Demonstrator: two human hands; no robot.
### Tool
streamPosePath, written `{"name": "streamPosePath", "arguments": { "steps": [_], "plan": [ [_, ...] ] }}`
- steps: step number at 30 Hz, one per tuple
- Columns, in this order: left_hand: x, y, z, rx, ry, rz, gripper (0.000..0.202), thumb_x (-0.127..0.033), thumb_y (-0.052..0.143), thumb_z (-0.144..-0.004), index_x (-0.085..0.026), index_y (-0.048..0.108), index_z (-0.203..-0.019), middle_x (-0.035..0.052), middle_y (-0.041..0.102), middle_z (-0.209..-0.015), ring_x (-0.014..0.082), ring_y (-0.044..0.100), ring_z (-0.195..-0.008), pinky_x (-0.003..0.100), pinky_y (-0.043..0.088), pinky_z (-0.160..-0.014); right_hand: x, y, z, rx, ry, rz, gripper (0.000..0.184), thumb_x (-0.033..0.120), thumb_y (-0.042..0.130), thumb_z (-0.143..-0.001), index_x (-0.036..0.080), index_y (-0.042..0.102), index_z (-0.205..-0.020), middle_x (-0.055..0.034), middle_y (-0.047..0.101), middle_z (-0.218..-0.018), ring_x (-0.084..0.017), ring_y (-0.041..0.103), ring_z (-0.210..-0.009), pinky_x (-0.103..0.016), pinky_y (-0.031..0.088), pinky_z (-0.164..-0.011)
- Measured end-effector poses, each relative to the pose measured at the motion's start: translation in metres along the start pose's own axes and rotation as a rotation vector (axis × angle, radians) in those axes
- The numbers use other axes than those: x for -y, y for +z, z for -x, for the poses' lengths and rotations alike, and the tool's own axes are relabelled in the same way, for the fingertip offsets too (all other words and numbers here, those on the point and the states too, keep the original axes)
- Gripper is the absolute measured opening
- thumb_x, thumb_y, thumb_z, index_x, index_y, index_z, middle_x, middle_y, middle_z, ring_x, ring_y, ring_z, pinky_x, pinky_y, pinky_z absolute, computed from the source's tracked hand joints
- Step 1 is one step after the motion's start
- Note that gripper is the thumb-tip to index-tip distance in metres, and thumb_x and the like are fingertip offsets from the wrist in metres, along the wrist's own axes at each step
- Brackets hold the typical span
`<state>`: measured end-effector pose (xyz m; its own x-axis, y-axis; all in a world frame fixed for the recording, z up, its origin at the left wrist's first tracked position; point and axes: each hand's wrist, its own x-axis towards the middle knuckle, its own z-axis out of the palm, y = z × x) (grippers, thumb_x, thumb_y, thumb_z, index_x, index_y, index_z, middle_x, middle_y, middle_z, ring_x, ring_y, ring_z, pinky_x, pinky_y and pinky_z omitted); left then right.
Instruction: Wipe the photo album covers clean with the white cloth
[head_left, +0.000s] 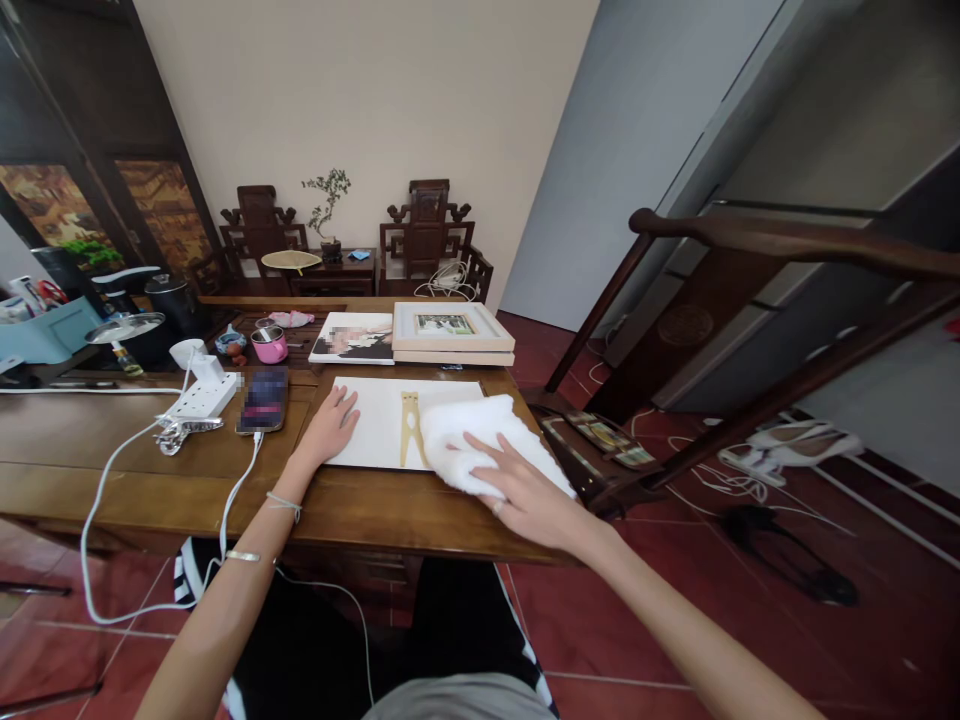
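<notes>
A white flat panel (pixel 367 425) with a beige stand leg (pixel 409 430) on it, seemingly the back of a picture frame, lies on the wooden table. My left hand (pixel 331 425) rests on its left edge, fingers stretched out and holding nothing. Over the panel's right part is a fluffy white towel (pixel 472 415), which hangs past the panel's right side. My right hand (pixel 510 475) presses down on the towel with its fingers bent into the folds. The panel's right edge is hidden under the towel.
Beyond the panel lie stacked picture frames (pixel 454 335) and a photo print (pixel 352 338). A phone (pixel 262 400) on a charging cable, a power strip (pixel 202 398) and a pink cup (pixel 270 345) stand left. A wooden chair (pixel 720 330) is close on the right.
</notes>
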<state>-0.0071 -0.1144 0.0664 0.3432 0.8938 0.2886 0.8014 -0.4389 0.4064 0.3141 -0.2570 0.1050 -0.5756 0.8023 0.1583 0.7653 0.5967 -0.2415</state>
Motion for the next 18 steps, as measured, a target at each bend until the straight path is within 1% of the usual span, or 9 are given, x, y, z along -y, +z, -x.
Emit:
{"name": "streamPosePath", "arguments": {
  "steps": [3,6,8,9,11,13,14,16,18],
  "plan": [
    [-0.001,-0.002,0.001,0.013,0.001,-0.009,0.047,-0.034,0.041,-0.096,-0.014,0.053,-0.137,0.0136,0.04,-0.154,0.0298,0.025,-0.148,0.047,0.023,-0.12,-0.031,0.004,-0.044,-0.026,0.078,0.029,0.038,0.014,0.045,-0.087,0.018,0.064,-0.119,-0.0159,0.051,-0.145,-0.028,0.027,-0.146,-0.06,0.017,-0.118],
    [-0.001,-0.004,0.001,0.02,-0.008,-0.016,0.049,-0.035,0.04,-0.096,-0.011,0.053,-0.137,0.016,0.039,-0.154,0.0305,0.025,-0.148,0.047,0.024,-0.12,-0.056,0.006,-0.087,-0.046,0.145,0.043,0.041,0.019,0.043,-0.091,0.012,0.059,-0.128,-0.0211,0.049,-0.146,-0.033,0.025,-0.146,-0.065,0.016,-0.115],
    [-0.002,-0.003,0.0,0.017,-0.014,-0.017,0.049,-0.035,0.04,-0.096,-0.01,0.053,-0.137,0.0176,0.039,-0.153,0.0309,0.027,-0.147,0.048,0.025,-0.119,-0.063,0.006,-0.103,-0.054,0.172,0.048,0.042,0.02,0.04,-0.093,0.01,0.057,-0.13,-0.0228,0.048,-0.146,-0.035,0.024,-0.147,-0.067,0.016,-0.113],
    [-0.002,-0.003,0.0,0.014,-0.016,-0.016,0.049,-0.034,0.04,-0.096,-0.01,0.053,-0.137,0.0179,0.039,-0.153,0.0309,0.027,-0.147,0.048,0.025,-0.119,-0.064,0.006,-0.106,-0.055,0.178,0.049,0.043,0.02,0.04,-0.093,0.01,0.057,-0.131,-0.0228,0.049,-0.145,-0.035,0.024,-0.147,-0.068,0.016,-0.113],
    [-0.002,-0.002,-0.001,0.005,-0.02,-0.01,0.048,-0.034,0.04,-0.096,-0.011,0.054,-0.136,0.017,0.04,-0.153,0.0303,0.028,-0.147,0.048,0.026,-0.119,-0.058,0.005,-0.102,-0.048,0.175,0.048,0.043,0.017,0.04,-0.091,0.01,0.058,-0.13,-0.0226,0.049,-0.145,-0.035,0.023,-0.147,-0.068,0.017,-0.112],
    [-0.001,-0.001,-0.001,-0.003,-0.022,-0.001,0.047,-0.033,0.041,-0.096,-0.013,0.054,-0.136,0.0157,0.041,-0.153,0.0295,0.028,-0.147,0.047,0.026,-0.119,-0.044,0.004,-0.084,-0.03,0.152,0.043,0.043,0.015,0.042,-0.089,0.011,0.06,-0.128,-0.022,0.047,-0.147,-0.036,0.023,-0.147,-0.068,0.017,-0.113],
    [-0.001,0.0,-0.001,-0.006,-0.024,0.003,0.047,-0.033,0.041,-0.095,-0.013,0.054,-0.136,0.0153,0.041,-0.153,0.0294,0.028,-0.147,0.047,0.026,-0.119,-0.034,0.003,-0.071,-0.019,0.135,0.041,0.042,0.014,0.043,-0.087,0.011,0.061,-0.125,-0.021,0.045,-0.149,-0.035,0.023,-0.147,-0.067,0.018,-0.114],
    [0.0,0.001,-0.001,-0.012,-0.026,0.012,0.046,-0.032,0.042,-0.095,-0.013,0.055,-0.135,0.0154,0.042,-0.152,0.0298,0.028,-0.147,0.047,0.025,-0.12,-0.013,0.001,-0.04,0.003,0.093,0.033,0.042,0.011,0.044,-0.085,0.016,0.064,-0.12,-0.0157,0.043,-0.152,-0.033,0.021,-0.148,-0.065,0.018,-0.115],
    [0.0,0.001,-0.001,-0.015,-0.029,0.019,0.046,-0.032,0.043,-0.095,-0.012,0.055,-0.134,0.0163,0.042,-0.152,0.0307,0.029,-0.147,0.048,0.026,-0.119,0.007,-0.002,-0.009,0.028,0.055,0.024,0.04,0.007,0.044,-0.08,0.019,0.067,-0.11,-0.011,0.041,-0.154,-0.031,0.02,-0.148,-0.064,0.019,-0.116]
  ]
}}
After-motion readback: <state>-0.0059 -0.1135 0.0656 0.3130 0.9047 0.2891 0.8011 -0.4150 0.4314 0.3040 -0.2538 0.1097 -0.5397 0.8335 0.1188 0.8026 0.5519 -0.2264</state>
